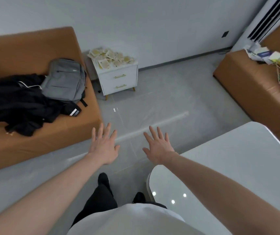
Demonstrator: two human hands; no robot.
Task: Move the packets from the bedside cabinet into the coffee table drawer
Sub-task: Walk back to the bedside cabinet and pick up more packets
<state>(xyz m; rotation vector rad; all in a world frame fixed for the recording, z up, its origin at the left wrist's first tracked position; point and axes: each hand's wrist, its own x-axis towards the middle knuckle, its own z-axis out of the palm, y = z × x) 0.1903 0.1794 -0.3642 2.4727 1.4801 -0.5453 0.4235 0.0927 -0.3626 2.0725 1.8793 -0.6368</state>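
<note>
Several pale yellow packets [110, 57] lie heaped on top of a white bedside cabinet [118, 80] with two gold-handled drawers, standing against the far wall. My left hand [104, 144] and my right hand [159, 146] are stretched out in front of me above the grey floor, fingers spread, holding nothing, well short of the cabinet. The glossy white coffee table [234, 167] fills the lower right, under my right forearm; its drawer is out of sight.
An orange sofa [39, 143] on the left carries a grey backpack [64, 80] and black clothing [15, 102]. A second orange sofa [248, 82] at the right holds papers and colourful items. Open grey floor [161, 102] lies between me and the cabinet.
</note>
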